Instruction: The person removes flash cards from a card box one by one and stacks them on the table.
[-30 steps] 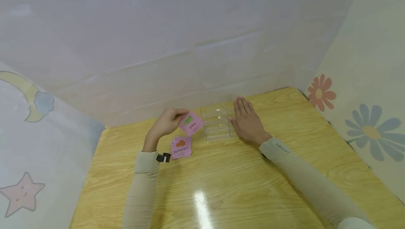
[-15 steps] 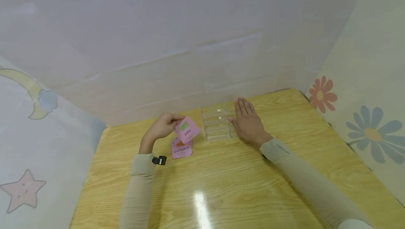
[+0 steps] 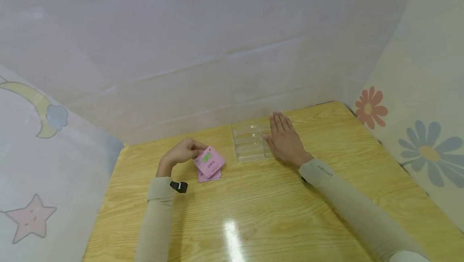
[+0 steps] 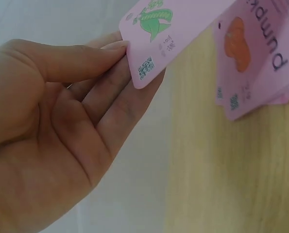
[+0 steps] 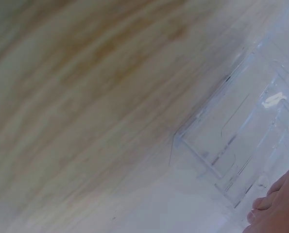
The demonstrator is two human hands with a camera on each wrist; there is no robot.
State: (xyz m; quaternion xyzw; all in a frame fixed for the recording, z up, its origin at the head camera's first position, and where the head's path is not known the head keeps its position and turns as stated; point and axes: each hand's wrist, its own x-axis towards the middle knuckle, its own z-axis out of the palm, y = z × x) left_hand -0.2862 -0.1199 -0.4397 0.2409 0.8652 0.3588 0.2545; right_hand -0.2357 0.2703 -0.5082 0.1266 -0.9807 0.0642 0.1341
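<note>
My left hand pinches a pink flashcard marked "pea" by its edge, thumb on the printed side. Below that card a small stack of pink flashcards lies on the table, with "pumpkin" on top; the head view shows it mostly covered by the pea card. Whether the held card touches the stack I cannot tell. Flat beside the right side of a clear plastic divided holder lies my right hand, its fingers straight and its thumb at the holder's edge. No card shows inside the holder.
The wooden table ends at a pale cloth wall just behind the holder. Side walls with printed flowers and a star stand to the right and left.
My left hand has moved the pea card left and down toward me, from beside the holder to over the pumpkin stack. My right hand has stayed in place.
</note>
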